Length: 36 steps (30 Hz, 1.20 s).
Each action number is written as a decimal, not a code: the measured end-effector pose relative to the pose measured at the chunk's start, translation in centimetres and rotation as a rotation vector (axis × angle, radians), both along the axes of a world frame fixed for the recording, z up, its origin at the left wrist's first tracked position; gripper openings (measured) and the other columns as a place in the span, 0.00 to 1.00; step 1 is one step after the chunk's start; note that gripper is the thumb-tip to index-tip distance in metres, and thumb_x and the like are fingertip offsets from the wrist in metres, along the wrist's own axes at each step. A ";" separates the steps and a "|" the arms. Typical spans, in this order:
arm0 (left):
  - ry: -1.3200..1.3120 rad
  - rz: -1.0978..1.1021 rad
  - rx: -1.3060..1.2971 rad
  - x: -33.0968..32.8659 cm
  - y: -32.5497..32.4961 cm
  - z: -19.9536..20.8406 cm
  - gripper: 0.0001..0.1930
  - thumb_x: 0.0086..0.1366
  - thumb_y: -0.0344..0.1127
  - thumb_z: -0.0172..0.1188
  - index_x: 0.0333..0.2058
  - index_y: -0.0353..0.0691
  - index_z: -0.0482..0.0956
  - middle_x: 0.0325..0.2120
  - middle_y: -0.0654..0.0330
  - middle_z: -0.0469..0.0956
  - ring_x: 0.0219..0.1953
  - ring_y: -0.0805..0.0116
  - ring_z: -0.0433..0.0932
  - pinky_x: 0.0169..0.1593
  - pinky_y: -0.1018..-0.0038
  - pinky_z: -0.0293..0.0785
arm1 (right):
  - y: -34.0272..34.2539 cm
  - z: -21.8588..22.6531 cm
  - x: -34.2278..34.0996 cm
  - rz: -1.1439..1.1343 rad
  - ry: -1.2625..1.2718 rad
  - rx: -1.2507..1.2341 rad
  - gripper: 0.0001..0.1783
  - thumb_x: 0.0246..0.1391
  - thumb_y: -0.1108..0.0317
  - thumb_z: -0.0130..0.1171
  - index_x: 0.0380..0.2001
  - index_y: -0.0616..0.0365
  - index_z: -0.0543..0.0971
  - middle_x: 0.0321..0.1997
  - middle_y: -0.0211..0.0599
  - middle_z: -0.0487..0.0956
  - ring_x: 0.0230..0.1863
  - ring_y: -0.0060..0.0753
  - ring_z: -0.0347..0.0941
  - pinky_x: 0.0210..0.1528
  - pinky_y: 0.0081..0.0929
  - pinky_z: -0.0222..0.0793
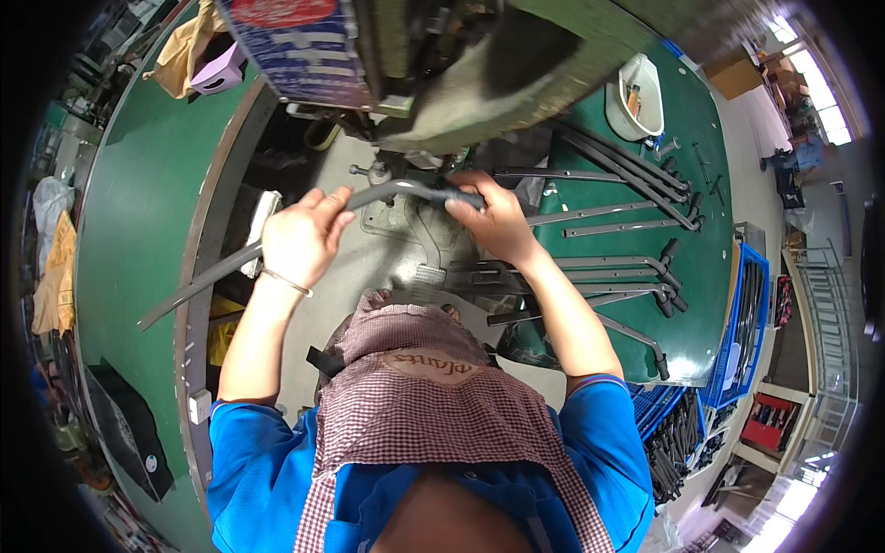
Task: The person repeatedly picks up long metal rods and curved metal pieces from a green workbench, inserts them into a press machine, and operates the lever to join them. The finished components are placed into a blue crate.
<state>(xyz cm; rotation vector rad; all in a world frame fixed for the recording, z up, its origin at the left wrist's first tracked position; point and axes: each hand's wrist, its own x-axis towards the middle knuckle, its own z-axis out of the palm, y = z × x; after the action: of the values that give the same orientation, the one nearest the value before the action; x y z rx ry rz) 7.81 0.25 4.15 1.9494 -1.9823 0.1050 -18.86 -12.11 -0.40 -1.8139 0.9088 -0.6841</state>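
A long dark grey metal tube (217, 268), bent near its right end, lies across both of my hands in front of the machine. My left hand (307, 232) is closed round its straight part, with the free end sticking out to the lower left. At the short bent end, which carries a black grip, my right hand (493, 217) has its fingers wrapped round it. Just beyond the tube's middle is a small metal fixture (372, 172) of the green machine (516, 83). Whether the tube touches this fixture I cannot tell.
Several similar bent tubes (613, 269) lie on the green table (710, 341) at right, beside a white plastic tub (636, 101). A second green table (129, 230) runs along the left. Blue crates (745, 323) stand at far right. A foot pedal (429, 276) is on the floor.
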 end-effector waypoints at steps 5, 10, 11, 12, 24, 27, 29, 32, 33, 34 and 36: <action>0.000 -0.015 0.094 5.9 -1.8 4.3 0.17 0.64 0.47 0.62 0.48 0.47 0.83 0.28 0.58 0.80 0.31 0.53 0.81 0.35 0.62 0.76 | -2.3 -1.1 6.5 -0.052 -0.195 0.103 0.11 0.58 0.68 0.62 0.42 0.60 0.77 0.35 0.41 0.80 0.37 0.35 0.76 0.40 0.30 0.68; -0.012 -0.050 0.379 10.4 -6.4 7.4 0.16 0.65 0.47 0.62 0.46 0.45 0.86 0.37 0.53 0.85 0.40 0.51 0.83 0.45 0.60 0.78 | -4.9 -5.9 9.3 0.015 -0.405 0.268 0.09 0.66 0.62 0.54 0.33 0.53 0.71 0.25 0.24 0.70 0.23 0.20 0.64 0.21 0.23 0.55; -0.008 -0.066 0.439 11.1 -7.4 7.6 0.16 0.65 0.48 0.62 0.44 0.46 0.86 0.38 0.54 0.85 0.42 0.52 0.83 0.47 0.61 0.78 | -5.6 -6.7 9.2 0.050 -0.454 0.371 0.09 0.64 0.61 0.57 0.36 0.53 0.72 0.27 0.25 0.72 0.24 0.21 0.65 0.23 0.23 0.57; -0.001 -0.070 0.497 11.7 -8.4 7.4 0.16 0.65 0.48 0.63 0.45 0.46 0.86 0.37 0.53 0.85 0.42 0.52 0.84 0.48 0.61 0.77 | -6.1 -7.6 9.2 0.084 -0.503 0.474 0.10 0.63 0.61 0.59 0.39 0.54 0.72 0.29 0.26 0.73 0.26 0.22 0.67 0.24 0.23 0.58; 0.044 -0.138 0.540 13.0 -10.3 5.5 0.16 0.65 0.46 0.64 0.46 0.46 0.86 0.37 0.51 0.85 0.41 0.52 0.84 0.47 0.63 0.77 | -2.6 -0.9 12.5 -0.223 -0.336 0.531 0.18 0.72 0.61 0.40 0.24 0.50 0.63 0.16 0.23 0.59 0.14 0.18 0.51 0.14 0.22 0.45; 0.059 -0.149 0.514 13.4 -10.1 5.0 0.16 0.65 0.46 0.64 0.47 0.45 0.85 0.37 0.50 0.85 0.42 0.51 0.83 0.48 0.62 0.77 | -2.0 -0.2 12.8 -0.287 -0.326 0.435 0.17 0.72 0.62 0.42 0.25 0.52 0.65 0.16 0.25 0.63 0.14 0.18 0.56 0.13 0.21 0.50; 0.083 -0.181 0.492 14.0 -10.3 4.5 0.17 0.65 0.46 0.64 0.47 0.45 0.85 0.36 0.51 0.85 0.41 0.51 0.84 0.48 0.62 0.77 | -2.4 -0.8 12.4 -0.232 -0.308 0.377 0.17 0.72 0.62 0.43 0.26 0.52 0.66 0.16 0.26 0.65 0.14 0.18 0.58 0.13 0.21 0.51; 0.092 -0.181 0.526 13.8 -10.1 5.4 0.17 0.65 0.46 0.63 0.48 0.45 0.85 0.36 0.51 0.85 0.40 0.51 0.84 0.47 0.62 0.77 | -2.9 -1.8 11.7 -0.200 -0.253 0.317 0.15 0.72 0.61 0.44 0.28 0.53 0.67 0.17 0.27 0.67 0.14 0.18 0.59 0.13 0.21 0.52; 0.088 -0.171 0.534 13.5 -10.0 5.5 0.17 0.65 0.46 0.63 0.47 0.45 0.85 0.36 0.51 0.85 0.41 0.51 0.83 0.48 0.61 0.77 | -3.0 -2.1 11.6 -0.198 -0.231 0.301 0.15 0.71 0.62 0.45 0.29 0.53 0.68 0.17 0.27 0.67 0.14 0.18 0.60 0.13 0.21 0.52; 0.081 -0.163 0.543 13.2 -9.9 5.7 0.17 0.66 0.46 0.62 0.47 0.45 0.85 0.37 0.51 0.85 0.42 0.52 0.83 0.49 0.61 0.77 | -3.0 -2.4 11.6 -0.219 -0.225 0.271 0.14 0.71 0.62 0.46 0.29 0.54 0.69 0.18 0.27 0.68 0.14 0.18 0.60 0.13 0.21 0.53; 0.057 -0.178 0.483 13.4 -9.7 4.9 0.17 0.66 0.47 0.61 0.47 0.45 0.85 0.37 0.51 0.85 0.42 0.51 0.83 0.50 0.61 0.77 | -3.0 -2.7 11.5 -0.262 -0.214 0.212 0.12 0.70 0.63 0.47 0.30 0.54 0.70 0.19 0.27 0.69 0.15 0.19 0.62 0.14 0.20 0.54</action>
<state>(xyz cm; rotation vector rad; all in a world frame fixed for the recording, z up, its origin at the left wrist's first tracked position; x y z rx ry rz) 21.17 -9.45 9.03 1.9981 -2.2857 -0.5139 -7.37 -15.12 -3.15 -1.4190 1.0413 -0.8915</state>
